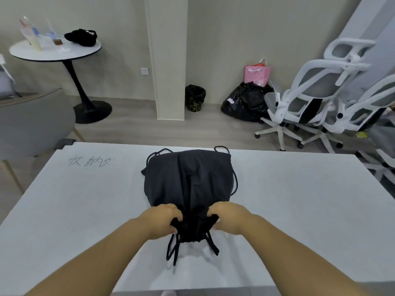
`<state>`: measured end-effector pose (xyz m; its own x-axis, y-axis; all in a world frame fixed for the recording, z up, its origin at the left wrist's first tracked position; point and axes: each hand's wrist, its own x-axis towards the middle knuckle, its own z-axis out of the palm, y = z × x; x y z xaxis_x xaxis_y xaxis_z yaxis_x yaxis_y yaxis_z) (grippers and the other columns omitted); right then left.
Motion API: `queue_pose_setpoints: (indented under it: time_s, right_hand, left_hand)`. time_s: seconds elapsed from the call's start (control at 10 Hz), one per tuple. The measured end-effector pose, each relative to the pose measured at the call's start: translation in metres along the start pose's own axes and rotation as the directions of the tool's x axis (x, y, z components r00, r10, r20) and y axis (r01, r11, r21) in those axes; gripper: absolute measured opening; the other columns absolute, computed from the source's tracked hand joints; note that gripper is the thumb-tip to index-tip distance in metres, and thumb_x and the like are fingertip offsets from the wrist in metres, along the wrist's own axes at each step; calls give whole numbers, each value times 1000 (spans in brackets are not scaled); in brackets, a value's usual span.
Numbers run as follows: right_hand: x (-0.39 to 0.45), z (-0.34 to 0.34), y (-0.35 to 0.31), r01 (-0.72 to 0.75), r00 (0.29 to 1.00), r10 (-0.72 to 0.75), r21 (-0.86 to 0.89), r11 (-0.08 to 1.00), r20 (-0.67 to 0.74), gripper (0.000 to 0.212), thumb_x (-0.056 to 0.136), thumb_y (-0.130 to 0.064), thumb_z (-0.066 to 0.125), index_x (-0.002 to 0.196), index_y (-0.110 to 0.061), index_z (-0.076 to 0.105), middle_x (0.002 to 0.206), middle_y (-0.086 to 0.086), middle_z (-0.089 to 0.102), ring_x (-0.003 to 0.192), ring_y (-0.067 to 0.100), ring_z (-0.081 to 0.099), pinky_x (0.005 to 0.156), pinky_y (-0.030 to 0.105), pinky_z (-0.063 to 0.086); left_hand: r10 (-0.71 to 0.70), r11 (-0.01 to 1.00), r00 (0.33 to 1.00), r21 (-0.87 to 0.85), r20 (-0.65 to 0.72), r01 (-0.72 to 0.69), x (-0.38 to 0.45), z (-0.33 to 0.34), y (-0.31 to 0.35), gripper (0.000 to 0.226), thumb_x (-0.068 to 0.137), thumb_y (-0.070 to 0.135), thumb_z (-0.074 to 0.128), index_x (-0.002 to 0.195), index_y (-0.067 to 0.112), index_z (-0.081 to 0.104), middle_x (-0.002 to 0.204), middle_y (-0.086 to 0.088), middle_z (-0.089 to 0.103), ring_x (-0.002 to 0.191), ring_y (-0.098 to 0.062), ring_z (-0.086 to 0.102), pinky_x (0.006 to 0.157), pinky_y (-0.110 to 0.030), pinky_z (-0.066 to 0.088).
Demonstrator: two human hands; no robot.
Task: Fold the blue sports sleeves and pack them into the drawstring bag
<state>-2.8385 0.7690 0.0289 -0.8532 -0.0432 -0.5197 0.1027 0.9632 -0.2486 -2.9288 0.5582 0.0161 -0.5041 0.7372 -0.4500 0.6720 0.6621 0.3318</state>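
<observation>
- The left hand [163, 221] and the right hand [229, 218] are nearest to the camera; each one pinches one side of the gathered mouth of the drawstring bag [189, 184].
- The dark bag lies flat in the middle of the white table [299, 199], its mouth toward the near edge, its bottom toward the far edge.
- Black cords [174, 248] hang loose from the mouth onto the table.
- Handwritten marks [89, 161] are near the far left corner.
</observation>
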Motion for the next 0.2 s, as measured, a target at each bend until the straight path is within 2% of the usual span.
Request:
queue_pose_setpoints:
  time_s: [0.1, 0.2]
  right_hand:
    - [-13, -22, -3, -53, 998, 54, -50, 997, 27, 37, 89, -31, 57, 124, -22, 55, 121, 0, 58, 110, 26, 55, 89, 37, 48]
    - [-23, -41, 0, -75, 997, 76, -100, 992, 9, 40, 88, -31, 58, 127, -21, 54, 125, 3, 58, 113, 26, 54, 94, 39, 47]
  left_hand:
    - [-110, 994, 994, -16, -11, 110, -11, -12, 13, 38, 87, 34, 59, 124, 27, 52, 130, 4, 49, 118, -19, 48, 97, -33, 43]
    - [-191, 981, 979, -23, -65, 190, -20, -30, 22, 35, 86, 37, 60, 119, 26, 54, 121, 2, 55, 109, -20, 53, 90, -33, 46]
